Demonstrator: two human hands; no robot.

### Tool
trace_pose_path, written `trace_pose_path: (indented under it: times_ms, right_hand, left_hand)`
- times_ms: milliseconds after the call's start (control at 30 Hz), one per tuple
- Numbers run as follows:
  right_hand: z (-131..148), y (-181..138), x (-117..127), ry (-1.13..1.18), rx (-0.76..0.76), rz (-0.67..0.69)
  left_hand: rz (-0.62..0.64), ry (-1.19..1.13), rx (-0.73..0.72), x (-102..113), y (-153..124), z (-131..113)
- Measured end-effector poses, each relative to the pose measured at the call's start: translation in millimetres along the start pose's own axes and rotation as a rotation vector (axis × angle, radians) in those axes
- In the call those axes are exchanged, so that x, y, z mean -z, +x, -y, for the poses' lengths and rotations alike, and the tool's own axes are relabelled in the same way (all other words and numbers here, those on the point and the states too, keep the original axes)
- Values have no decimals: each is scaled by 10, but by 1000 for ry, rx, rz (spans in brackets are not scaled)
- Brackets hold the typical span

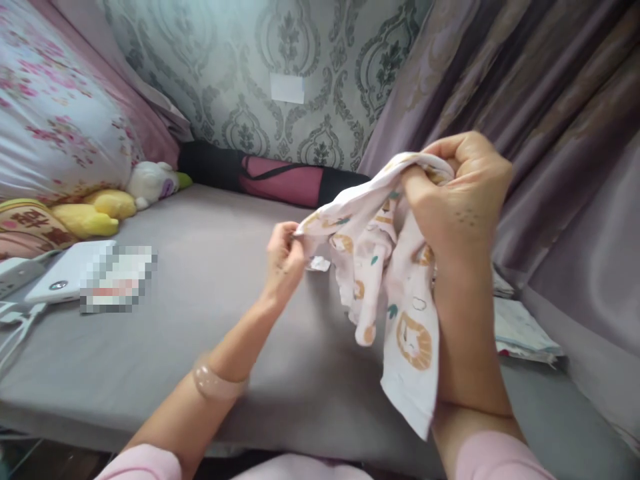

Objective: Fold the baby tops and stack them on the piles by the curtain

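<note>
A small, pale baby garment (413,347) printed with orange lion faces and green leaves hangs in loose folds above the bed. My left hand (286,259) pinches one end of the cloth between thumb and fingers. Higher up and to the right, my right hand (463,190) grips the gathered cloth, its fingers closed and thumb on the near side. A narrow, sleeve-like piece dangles between the hands, and a wider flap falls beside my right forearm. Below the cloth, near my left hand, a small white item (319,264) is partly visible.
The grey bedsheet (200,373) spreads under my hands. Folded cloths (525,330) lie at the right by the curtain (575,167). A white box (70,272), cables and plush toys (93,213) sit on the left. A black-and-pink long bag (283,180) rests against the wall.
</note>
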State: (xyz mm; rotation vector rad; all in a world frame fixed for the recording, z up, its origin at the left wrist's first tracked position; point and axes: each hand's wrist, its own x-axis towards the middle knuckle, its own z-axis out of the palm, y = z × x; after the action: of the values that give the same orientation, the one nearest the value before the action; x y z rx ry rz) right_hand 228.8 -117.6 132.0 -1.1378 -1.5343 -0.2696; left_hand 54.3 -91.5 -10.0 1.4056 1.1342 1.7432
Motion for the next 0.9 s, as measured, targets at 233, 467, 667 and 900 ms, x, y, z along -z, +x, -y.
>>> trace_pose_path:
  times_ms: [233,467,667,900]
  right_hand:
    - [-647,-208,-80,339,-360,806]
    - [-1219,-772,-633,536,-572,1032]
    - [-1365,-880,-716,575,-638,1038]
    - [-1299,-846,-639,569,-587,1079]
  left_hand:
    - [38,291,-127,779,559,-279]
    - [562,672,203,1029,616,427]
    - [454,818,72,723,677,512]
    - [754,521,276,-34,269,389]
